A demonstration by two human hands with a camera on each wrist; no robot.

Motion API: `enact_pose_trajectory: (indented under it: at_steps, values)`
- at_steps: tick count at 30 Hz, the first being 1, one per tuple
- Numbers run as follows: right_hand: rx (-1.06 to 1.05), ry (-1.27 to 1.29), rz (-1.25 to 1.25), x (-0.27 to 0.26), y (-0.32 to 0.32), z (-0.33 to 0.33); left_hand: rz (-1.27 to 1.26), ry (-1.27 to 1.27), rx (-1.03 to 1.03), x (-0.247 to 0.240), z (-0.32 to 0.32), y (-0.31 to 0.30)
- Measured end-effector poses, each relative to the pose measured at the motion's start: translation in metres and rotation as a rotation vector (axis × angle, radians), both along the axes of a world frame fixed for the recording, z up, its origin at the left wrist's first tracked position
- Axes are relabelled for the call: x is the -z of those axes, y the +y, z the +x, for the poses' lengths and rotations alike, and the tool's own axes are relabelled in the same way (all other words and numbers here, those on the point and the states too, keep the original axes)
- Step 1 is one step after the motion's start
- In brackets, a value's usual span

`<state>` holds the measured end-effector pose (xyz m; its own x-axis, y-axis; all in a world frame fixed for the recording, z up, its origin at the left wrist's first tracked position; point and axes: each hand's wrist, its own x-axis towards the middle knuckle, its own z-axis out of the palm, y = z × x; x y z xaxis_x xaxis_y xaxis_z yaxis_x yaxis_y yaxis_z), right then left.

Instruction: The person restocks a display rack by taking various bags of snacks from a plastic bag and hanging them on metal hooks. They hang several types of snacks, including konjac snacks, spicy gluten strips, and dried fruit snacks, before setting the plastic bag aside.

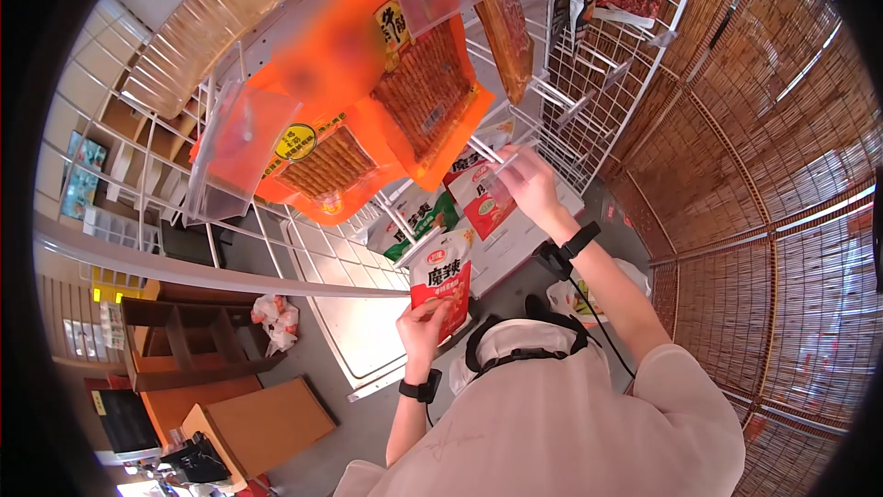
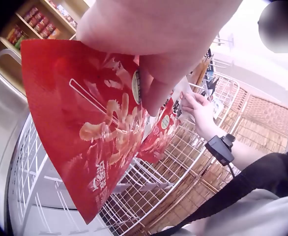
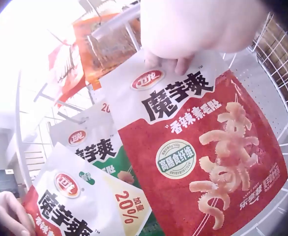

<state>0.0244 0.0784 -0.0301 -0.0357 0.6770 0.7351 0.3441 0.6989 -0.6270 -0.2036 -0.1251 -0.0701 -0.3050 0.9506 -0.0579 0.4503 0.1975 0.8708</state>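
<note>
My left hand [image 1: 420, 333] pinches the lower part of a red-and-white snack bag [image 1: 440, 267], thumb and fingers over its red side. In the left wrist view, that bag's red face [image 2: 80, 123] fills the middle below the hand. My right hand [image 1: 531, 186] grips the top edge of a second red-and-white snack bag [image 3: 203, 142], beside the end of a rack hook. Its fingertips [image 3: 182, 65] lie on the bag's white top in the right wrist view. A green-and-white snack bag [image 3: 97, 132] hangs between these two, partly hidden behind them.
Large orange snack packs [image 1: 423, 83] hang on the white wire rack [image 1: 345, 281] above my hands. Clear plastic tag holders [image 1: 244, 148] stick out in front. Wire side panels and a woven blind [image 1: 717, 249] stand to the right. Cardboard boxes [image 1: 262, 428] sit at lower left.
</note>
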Motion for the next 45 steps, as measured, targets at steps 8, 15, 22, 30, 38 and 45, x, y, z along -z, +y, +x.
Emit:
enact_pose_trajectory:
  at_steps: [8, 15, 22, 30, 38, 45]
  values:
    - [0.083, 0.000, -0.019, 0.010, -0.003, -0.002, 0.032, 0.061, -0.009, 0.015, -0.010, -0.008]
    - [0.071, 0.016, -0.033, -0.010, -0.010, -0.009, 0.033, 0.012, 0.029, 0.017, -0.009, -0.004]
    - [0.068, 0.130, -0.141, -0.022, -0.018, -0.020, 0.036, 0.009, 0.078, 0.006, -0.001, 0.005]
    - [0.125, 0.181, -0.014, -0.013, -0.013, -0.026, 0.038, -0.005, 0.102, 0.007, 0.001, 0.006]
    - [0.136, 0.173, -0.126, -0.010, 0.006, -0.042, 0.031, -0.012, 0.086, 0.008, 0.004, 0.004]
    - [0.117, 0.192, -0.137, -0.009, 0.012, -0.047, 0.076, 0.032, 0.100, 0.005, 0.012, 0.012]
